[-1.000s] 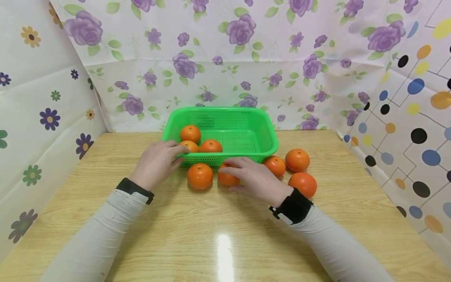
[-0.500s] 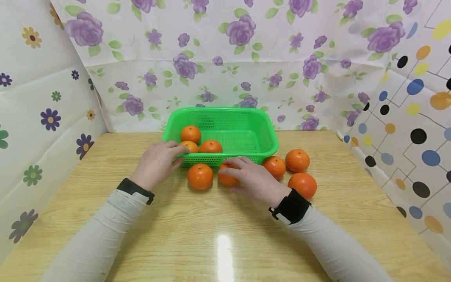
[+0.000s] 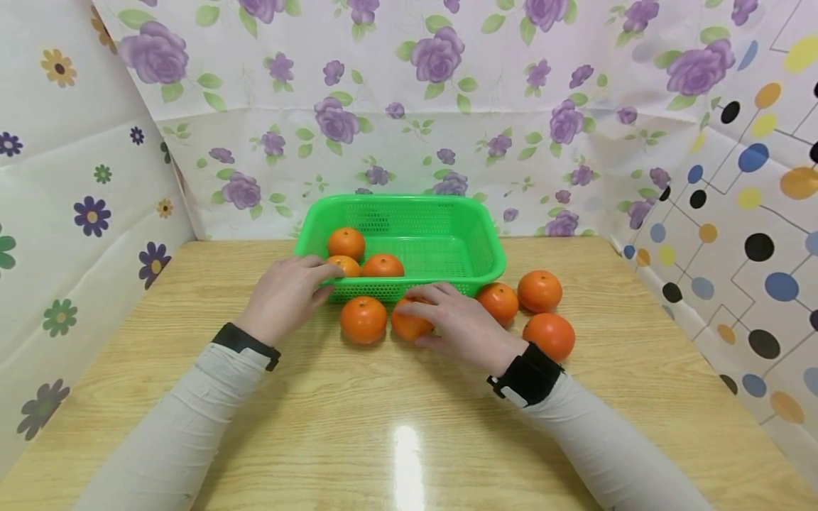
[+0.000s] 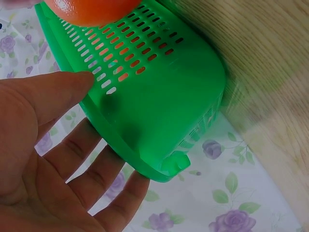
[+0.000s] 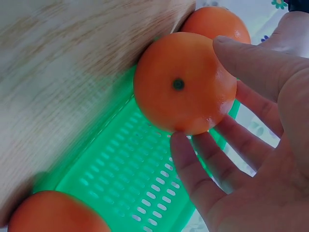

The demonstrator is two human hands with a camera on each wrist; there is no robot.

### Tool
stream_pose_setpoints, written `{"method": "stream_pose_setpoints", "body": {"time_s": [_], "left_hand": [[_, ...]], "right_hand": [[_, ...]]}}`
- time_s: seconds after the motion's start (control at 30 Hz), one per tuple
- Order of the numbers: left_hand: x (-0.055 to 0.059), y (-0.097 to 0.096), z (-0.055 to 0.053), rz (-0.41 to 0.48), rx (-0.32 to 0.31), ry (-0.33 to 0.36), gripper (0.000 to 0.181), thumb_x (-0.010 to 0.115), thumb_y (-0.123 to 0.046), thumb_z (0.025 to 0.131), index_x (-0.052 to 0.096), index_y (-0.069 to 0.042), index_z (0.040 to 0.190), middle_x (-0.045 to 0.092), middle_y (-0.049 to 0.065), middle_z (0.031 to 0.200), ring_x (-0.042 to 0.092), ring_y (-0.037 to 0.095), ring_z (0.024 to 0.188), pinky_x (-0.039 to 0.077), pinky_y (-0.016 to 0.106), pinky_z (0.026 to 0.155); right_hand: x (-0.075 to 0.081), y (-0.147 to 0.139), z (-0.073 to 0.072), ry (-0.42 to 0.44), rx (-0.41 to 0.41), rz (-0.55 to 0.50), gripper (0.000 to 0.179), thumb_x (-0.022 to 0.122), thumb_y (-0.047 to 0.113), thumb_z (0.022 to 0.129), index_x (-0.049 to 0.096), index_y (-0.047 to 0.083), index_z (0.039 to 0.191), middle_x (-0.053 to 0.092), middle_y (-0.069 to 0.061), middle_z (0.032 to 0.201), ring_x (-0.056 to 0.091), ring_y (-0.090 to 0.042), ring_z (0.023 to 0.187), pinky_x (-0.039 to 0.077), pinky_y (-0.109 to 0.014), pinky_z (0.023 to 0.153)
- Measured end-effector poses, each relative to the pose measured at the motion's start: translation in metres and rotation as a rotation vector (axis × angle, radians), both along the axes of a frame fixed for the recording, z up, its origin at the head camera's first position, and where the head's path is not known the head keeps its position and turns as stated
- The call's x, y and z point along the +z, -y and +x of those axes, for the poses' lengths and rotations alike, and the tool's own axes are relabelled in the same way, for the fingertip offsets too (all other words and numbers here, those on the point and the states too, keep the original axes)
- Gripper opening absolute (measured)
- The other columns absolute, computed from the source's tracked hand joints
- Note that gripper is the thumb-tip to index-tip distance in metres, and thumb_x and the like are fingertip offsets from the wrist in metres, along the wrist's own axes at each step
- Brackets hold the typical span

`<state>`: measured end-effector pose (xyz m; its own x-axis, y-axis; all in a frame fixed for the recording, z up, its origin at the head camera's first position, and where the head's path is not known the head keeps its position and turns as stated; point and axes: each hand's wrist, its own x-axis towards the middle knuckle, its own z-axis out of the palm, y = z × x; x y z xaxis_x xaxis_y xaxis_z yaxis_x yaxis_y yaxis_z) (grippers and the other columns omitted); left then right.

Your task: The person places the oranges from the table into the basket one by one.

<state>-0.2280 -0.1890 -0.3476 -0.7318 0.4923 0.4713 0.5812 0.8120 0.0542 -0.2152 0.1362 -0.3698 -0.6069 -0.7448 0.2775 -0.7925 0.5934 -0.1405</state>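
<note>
My right hand (image 3: 456, 323) holds an orange (image 5: 181, 87) in front of the green basket, with the thumb on one side and the fingers on the other. Its small green stem end shows in the right wrist view. At the left front corner, my left hand (image 3: 284, 294) grips the rim of the green plastic basket (image 4: 183, 67), thumb outside and fingers over the edge. Inside the basket are three oranges, one at the back (image 3: 346, 243) and two along the front wall. Another orange (image 3: 363, 320) sits on the table just left of the held one.
To the right of the basket, three more oranges (image 3: 540, 291) stand on the wooden table (image 3: 358, 426). Flowered sheeting (image 3: 396, 142) rises right behind the basket, and patterned sheets (image 3: 754, 248) flank both sides.
The orange in my right hand has shifted slightly to the left, closer to the neighbouring one. My left hand stays on the basket rim.
</note>
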Motion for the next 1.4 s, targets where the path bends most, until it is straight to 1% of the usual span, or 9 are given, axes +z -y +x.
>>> {"method": "stream_pose_setpoints", "body": {"time_s": [0.17, 0.3, 0.37, 0.53, 0.63, 0.8, 1.07, 1.27, 1.4], "left_hand": [[0.0, 0.0, 0.0, 0.002, 0.005, 0.001, 0.028, 0.087, -0.002, 0.093, 0.081, -0.011, 0.119, 0.077, 0.009, 0.108, 0.073, 0.036, 0.096, 0.059, 0.054, 0.082], [0.0, 0.0, 0.0, 0.003, 0.002, 0.0, 0.028, 0.087, -0.002, 0.093, 0.082, -0.011, 0.119, 0.077, 0.009, 0.107, 0.073, 0.036, 0.095, 0.059, 0.054, 0.082], [0.0, 0.0, 0.0, 0.002, 0.001, -0.001, 0.028, 0.087, -0.002, 0.093, 0.082, -0.011, 0.119, 0.077, 0.009, 0.107, 0.073, 0.035, 0.095, 0.059, 0.054, 0.082], [0.0, 0.001, -0.001, 0.0, 0.0, -0.004, 0.028, 0.087, -0.002, 0.093, 0.082, -0.011, 0.119, 0.077, 0.009, 0.107, 0.073, 0.035, 0.096, 0.059, 0.054, 0.083], [0.0, 0.001, -0.001, 0.0, 0.0, 0.0, 0.028, 0.087, -0.002, 0.093, 0.082, -0.011, 0.119, 0.078, 0.009, 0.108, 0.073, 0.035, 0.096, 0.059, 0.054, 0.084], [0.001, 0.0, 0.0, -0.004, 0.005, 0.003, 0.028, 0.087, -0.002, 0.093, 0.082, -0.011, 0.119, 0.078, 0.009, 0.109, 0.073, 0.035, 0.097, 0.059, 0.054, 0.084], [0.002, 0.0, 0.001, -0.004, 0.001, 0.006, 0.027, 0.086, -0.001, 0.094, 0.082, -0.01, 0.118, 0.078, 0.01, 0.109, 0.074, 0.035, 0.098, 0.06, 0.054, 0.084], [0.001, -0.001, 0.001, 0.0, 0.0, 0.005, 0.025, 0.085, -0.002, 0.094, 0.082, -0.01, 0.118, 0.079, 0.01, 0.109, 0.074, 0.035, 0.098, 0.06, 0.054, 0.084], [0.001, -0.001, 0.0, -0.003, 0.001, 0.0, 0.025, 0.085, -0.002, 0.094, 0.082, -0.01, 0.118, 0.078, 0.009, 0.108, 0.074, 0.035, 0.096, 0.06, 0.053, 0.083]], "right_hand": [[-0.002, 0.0, -0.001, 0.016, 0.026, -0.045, 0.055, 0.092, 0.019, 0.093, 0.072, 0.019, 0.145, 0.06, -0.008, 0.149, 0.058, -0.029, 0.135, 0.052, -0.042, 0.112], [-0.003, 0.0, -0.002, 0.043, 0.041, -0.096, 0.056, 0.093, 0.014, 0.091, 0.072, 0.016, 0.143, 0.059, -0.008, 0.142, 0.063, -0.026, 0.124, 0.055, -0.04, 0.108], [-0.004, 0.0, -0.003, 0.051, 0.042, -0.11, 0.057, 0.094, 0.013, 0.09, 0.072, 0.015, 0.142, 0.059, -0.008, 0.141, 0.064, -0.025, 0.122, 0.055, -0.039, 0.106], [-0.008, 0.001, -0.002, 0.065, 0.052, -0.116, 0.062, 0.095, 0.01, 0.089, 0.068, 0.014, 0.145, 0.056, -0.011, 0.147, 0.061, -0.028, 0.129, 0.052, -0.041, 0.111], [-0.011, 0.001, -0.001, 0.042, 0.053, -0.104, 0.063, 0.095, 0.01, 0.09, 0.065, 0.015, 0.145, 0.056, -0.012, 0.148, 0.06, -0.03, 0.131, 0.052, -0.043, 0.112], [-0.014, 0.003, 0.0, 0.003, 0.032, -0.086, 0.062, 0.094, 0.012, 0.091, 0.063, 0.016, 0.144, 0.056, -0.011, 0.147, 0.062, -0.03, 0.127, 0.055, -0.044, 0.109], [-0.017, 0.008, 0.002, -0.042, 0.001, -0.065, 0.061, 0.093, 0.012, 0.091, 0.062, 0.016, 0.144, 0.056, -0.013, 0.146, 0.063, -0.033, 0.124, 0.056, -0.045, 0.108], [-0.022, 0.011, 0.001, -0.093, -0.023, -0.058, 0.059, 0.092, 0.017, 0.093, 0.063, 0.016, 0.144, 0.057, -0.015, 0.144, 0.066, -0.035, 0.115, 0.06, -0.046, 0.1], [-0.026, 0.012, -0.001, -0.097, -0.045, -0.062, 0.059, 0.092, 0.02, 0.094, 0.063, 0.017, 0.145, 0.057, -0.015, 0.145, 0.066, -0.035, 0.11, 0.061, -0.047, 0.097]]}}
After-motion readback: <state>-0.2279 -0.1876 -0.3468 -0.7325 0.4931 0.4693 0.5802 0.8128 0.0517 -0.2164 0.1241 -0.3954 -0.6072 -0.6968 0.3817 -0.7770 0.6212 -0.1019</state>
